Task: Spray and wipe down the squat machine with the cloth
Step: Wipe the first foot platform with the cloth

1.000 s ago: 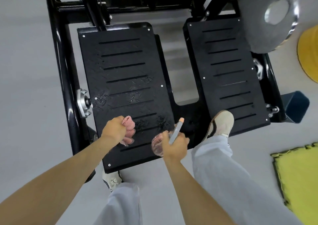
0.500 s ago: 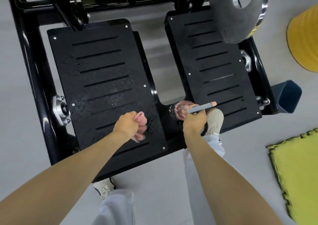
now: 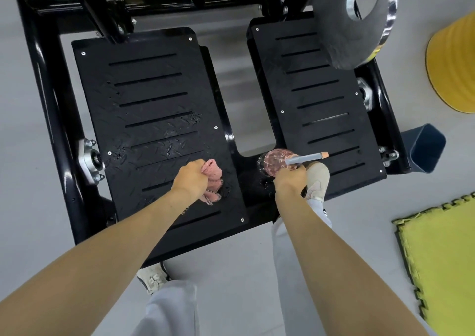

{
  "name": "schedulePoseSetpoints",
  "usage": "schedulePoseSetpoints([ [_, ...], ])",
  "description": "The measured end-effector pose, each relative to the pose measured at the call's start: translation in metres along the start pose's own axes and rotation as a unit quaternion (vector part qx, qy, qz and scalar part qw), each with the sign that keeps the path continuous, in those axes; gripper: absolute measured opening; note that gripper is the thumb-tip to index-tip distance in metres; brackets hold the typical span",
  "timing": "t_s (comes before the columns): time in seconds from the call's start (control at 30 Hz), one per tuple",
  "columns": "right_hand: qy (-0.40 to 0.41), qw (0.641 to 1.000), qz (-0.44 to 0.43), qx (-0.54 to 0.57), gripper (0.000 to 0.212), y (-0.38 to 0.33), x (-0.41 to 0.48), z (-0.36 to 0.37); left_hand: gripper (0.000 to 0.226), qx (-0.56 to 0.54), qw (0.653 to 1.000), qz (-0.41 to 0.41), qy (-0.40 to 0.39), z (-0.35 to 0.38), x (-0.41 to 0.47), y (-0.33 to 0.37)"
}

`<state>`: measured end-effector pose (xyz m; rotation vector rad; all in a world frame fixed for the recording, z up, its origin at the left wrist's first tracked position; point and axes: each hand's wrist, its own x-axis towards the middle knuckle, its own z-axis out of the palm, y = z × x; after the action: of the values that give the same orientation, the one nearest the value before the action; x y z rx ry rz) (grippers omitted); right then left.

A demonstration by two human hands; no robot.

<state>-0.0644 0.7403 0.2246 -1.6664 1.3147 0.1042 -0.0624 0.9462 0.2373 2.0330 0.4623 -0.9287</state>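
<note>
Tightly, left hand grips a bunched pink cloth on the wet footplate; right hand clasps a spray bottle.

Both bare forearms extend forward and downward, roughly parallel. The left hand is fisted, back of the hand uppermost, and grips the pink cloth. The right hand is curled round the spray bottle, apart from the left hand.

L hand grips pink cloth on wet left footplate. R hand holds spray bottle w/ grey nozzle over the gap. R shoe on right footplate.
</note>
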Motion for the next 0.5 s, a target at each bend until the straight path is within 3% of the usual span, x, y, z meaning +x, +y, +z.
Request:
schedulePoseSetpoints([
  [0.13,-0.094,0.981,0.164,-0.036,0.033,0.012,-0.043,0.017,0.02,-0.117,0.993,0.018,0.001,-0.021,-0.009,-0.01],
  [0.2,-0.151,0.967,0.196,-0.053,0.027,0.009,-0.068,0.03,0.026,-0.191,0.981,0.015,-0.02,-0.033,-0.017,-0.015],
  [0.33,-0.252,0.961,0.108,-0.041,0.047,0.002,-0.113,0.062,0.033,-0.273,0.961,0.027,-0.043,-0.07,-0.034,-0.028],
  [0.4,-0.288,0.954,0.073,-0.038,0.045,-0.006,-0.134,0.075,0.03,-0.303,0.951,0.033,-0.048,-0.09,-0.041,-0.036],
  [0.5,-0.328,0.936,0.011,-0.129,0.032,-0.027,-0.168,0.087,0.018,-0.364,0.929,0.029,-0.057,-0.119,-0.051,-0.044],
])
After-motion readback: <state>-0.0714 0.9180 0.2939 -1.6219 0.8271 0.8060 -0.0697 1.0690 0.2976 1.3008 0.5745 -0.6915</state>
